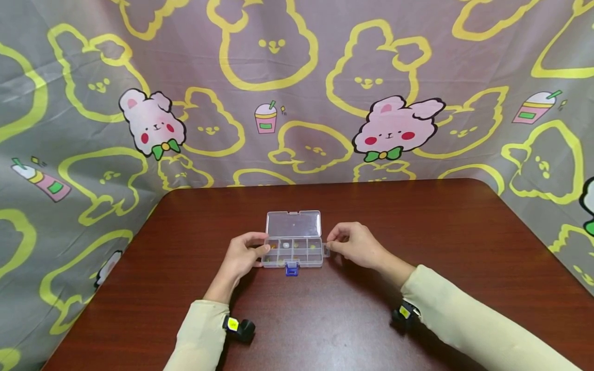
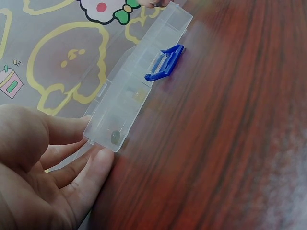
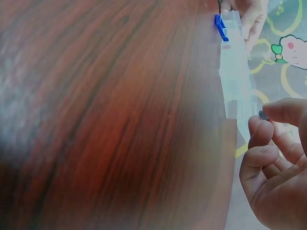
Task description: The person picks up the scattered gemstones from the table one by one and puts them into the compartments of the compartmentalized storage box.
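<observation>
A clear plastic compartment box (image 1: pixel 292 252) lies on the table with its lid (image 1: pixel 293 224) raised at the back and a blue latch (image 1: pixel 292 269) hanging at the front. Small beads sit in several compartments, among them a white bead (image 1: pixel 285 245) in the back row and a dark bead (image 2: pixel 115 137) near the left end. My left hand (image 1: pixel 242 253) holds the box's left end between thumb and fingers. Just off the right end, my right hand (image 1: pixel 357 245) pinches a small dark round bead (image 3: pixel 263 115) between thumb and forefinger.
The brown wooden table (image 1: pixel 417 221) extends around the box on all sides. Behind it hangs a grey curtain (image 1: pixel 297 93) with yellow bear outlines. Each wrist wears a black strapped camera (image 1: pixel 241 329) over a pale sleeve.
</observation>
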A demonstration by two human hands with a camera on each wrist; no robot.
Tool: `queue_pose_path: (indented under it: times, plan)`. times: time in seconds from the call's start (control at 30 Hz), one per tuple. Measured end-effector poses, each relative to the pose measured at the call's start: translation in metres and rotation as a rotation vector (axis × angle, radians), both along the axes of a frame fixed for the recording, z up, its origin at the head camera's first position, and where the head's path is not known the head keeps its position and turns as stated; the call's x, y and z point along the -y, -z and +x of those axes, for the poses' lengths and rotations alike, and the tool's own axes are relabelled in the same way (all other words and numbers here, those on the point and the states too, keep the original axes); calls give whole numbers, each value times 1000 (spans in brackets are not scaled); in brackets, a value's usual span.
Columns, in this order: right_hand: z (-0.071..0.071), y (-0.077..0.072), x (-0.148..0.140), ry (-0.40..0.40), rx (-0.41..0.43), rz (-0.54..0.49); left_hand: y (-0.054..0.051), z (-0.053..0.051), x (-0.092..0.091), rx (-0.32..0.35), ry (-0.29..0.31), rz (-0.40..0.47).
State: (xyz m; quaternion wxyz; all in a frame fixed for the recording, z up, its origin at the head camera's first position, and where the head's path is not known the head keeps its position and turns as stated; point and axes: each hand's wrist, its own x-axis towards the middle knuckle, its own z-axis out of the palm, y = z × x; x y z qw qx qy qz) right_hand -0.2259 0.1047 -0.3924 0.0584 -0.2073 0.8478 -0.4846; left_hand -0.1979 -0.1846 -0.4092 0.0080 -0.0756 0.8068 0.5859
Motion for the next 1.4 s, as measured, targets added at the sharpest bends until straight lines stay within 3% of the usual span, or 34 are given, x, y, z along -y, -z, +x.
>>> queue_pose_path:
  times: [1.1,1.4]
  plan:
    - [4,1,22,-80,-7,-34,3,-1,1,-13,-2,16]
    - [3,2,23,-97,-63,-28,3,-1,1,-21,0,27]
